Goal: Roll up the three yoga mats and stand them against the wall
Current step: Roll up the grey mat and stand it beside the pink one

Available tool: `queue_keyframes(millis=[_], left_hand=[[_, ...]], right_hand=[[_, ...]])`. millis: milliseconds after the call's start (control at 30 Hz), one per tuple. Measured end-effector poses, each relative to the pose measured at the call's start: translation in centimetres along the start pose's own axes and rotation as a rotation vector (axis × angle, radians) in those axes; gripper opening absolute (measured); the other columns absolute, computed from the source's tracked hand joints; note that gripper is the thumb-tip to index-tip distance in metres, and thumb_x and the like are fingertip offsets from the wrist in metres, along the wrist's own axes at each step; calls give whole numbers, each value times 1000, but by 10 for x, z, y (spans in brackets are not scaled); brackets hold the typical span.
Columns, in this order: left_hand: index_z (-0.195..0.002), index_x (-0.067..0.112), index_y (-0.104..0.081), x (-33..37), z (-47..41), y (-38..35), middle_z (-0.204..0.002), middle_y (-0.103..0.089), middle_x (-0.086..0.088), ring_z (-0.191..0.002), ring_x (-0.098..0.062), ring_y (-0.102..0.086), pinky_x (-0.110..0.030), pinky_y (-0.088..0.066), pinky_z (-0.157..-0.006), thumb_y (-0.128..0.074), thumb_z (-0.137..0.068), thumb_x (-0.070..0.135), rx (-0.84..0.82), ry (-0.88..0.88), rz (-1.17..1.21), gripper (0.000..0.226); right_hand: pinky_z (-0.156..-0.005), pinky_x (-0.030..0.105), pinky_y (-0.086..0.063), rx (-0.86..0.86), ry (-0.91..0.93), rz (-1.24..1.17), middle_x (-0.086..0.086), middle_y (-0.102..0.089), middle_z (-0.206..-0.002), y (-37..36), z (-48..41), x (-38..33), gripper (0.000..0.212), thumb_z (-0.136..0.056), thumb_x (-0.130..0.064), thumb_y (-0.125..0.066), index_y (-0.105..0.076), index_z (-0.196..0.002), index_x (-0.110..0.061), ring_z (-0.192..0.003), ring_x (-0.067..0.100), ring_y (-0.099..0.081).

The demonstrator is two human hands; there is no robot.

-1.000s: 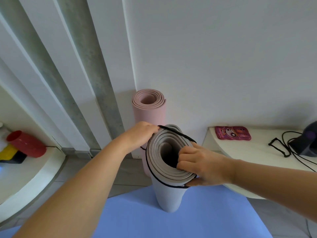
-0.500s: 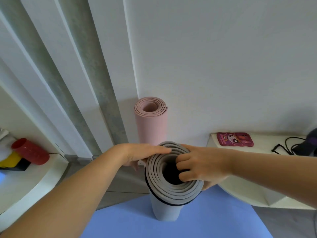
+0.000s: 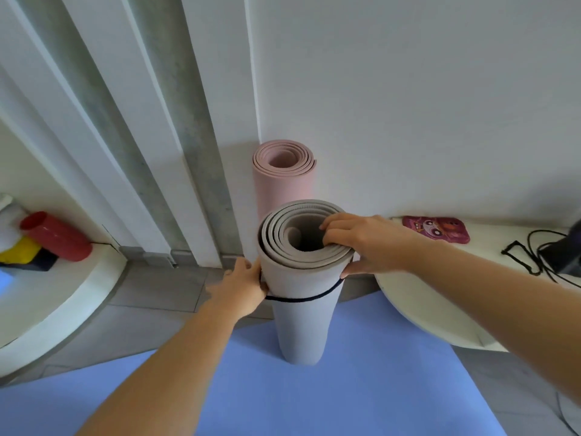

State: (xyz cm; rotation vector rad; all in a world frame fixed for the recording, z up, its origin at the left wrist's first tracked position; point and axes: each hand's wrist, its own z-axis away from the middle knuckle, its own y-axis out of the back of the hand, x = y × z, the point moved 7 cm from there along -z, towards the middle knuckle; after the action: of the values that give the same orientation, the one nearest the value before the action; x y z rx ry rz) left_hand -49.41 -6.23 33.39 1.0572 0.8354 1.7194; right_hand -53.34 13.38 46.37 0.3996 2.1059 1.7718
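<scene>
A rolled grey mat [image 3: 301, 322] stands upright on the flat blue mat [image 3: 314, 391], with a thin black band [image 3: 301, 299] around it a little below its top. My right hand [image 3: 361, 243] grips the roll's top rim, fingers hooked into the hollow core and thumb outside. My left hand [image 3: 242, 286] is at the roll's left side, fingers pinching the black band there. Behind it a rolled pink mat [image 3: 283, 184] stands against the white wall.
A white curved shelf [image 3: 440, 309] at right holds a pink case [image 3: 435, 228], black cords [image 3: 528, 256] and a dark device. A white ledge [image 3: 63, 297] at left carries a red cylinder [image 3: 55, 236] and yellow and dark items. Grey floor tiles lie between.
The black band has gone from the roll's top rim down onto its body. My left hand dropped from the top to the roll's left side. The view pulled back slightly.
</scene>
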Motion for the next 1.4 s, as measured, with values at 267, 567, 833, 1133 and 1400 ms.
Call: queue_keyframes(millis=[267, 567, 833, 1133, 1400], left_hand=[[-94, 7, -63, 6, 17, 3, -90, -62, -3, -68, -1, -51, -28, -42, -67, -48, -85, -4, 280, -20, 1088, 20], [-107, 17, -70, 21, 11, 0, -88, -69, 0, -75, -16, -60, -26, -46, -64, -42, -89, -10, 78, -61, 1690, 42], [-127, 15, -56, 47, 71, 86, -126, -55, 4, -115, -4, -49, -22, -33, -106, -45, -97, 24, 901, -266, 898, 33], [-102, 18, -67, 98, 64, 76, -91, -62, 3, -101, -23, -42, -44, -48, -84, -53, -77, 53, 860, -443, 126, 46], [-96, 14, -66, 101, 69, 75, -89, -63, 2, -100, -25, -46, -42, -48, -84, -57, -76, 51, 924, -451, 130, 43]], right_hand=[[-72, 42, -58, 78, 30, -43, 4, -50, -133, -8, -4, -15, 59, -66, -26, -86, -50, -113, -19, -133, 22, -37], [-98, 38, -46, 85, -212, -167, 4, -14, -157, -6, 7, 11, 55, -70, -16, -83, -58, -119, -22, -135, 27, -37], [-107, 24, -34, 177, -317, -318, -11, -15, -156, -11, 16, 13, 79, -71, -18, -82, -40, -138, -22, -139, 12, -30], [-86, 23, -50, 608, -901, -726, -6, -61, -112, -52, 65, 29, 21, -85, -22, -70, -63, -105, -19, -100, 16, -60], [-80, 31, -57, 395, -1114, -1407, 15, -70, -97, -82, 42, 32, 13, -91, -17, -63, -69, -92, -6, -92, 23, -68]])
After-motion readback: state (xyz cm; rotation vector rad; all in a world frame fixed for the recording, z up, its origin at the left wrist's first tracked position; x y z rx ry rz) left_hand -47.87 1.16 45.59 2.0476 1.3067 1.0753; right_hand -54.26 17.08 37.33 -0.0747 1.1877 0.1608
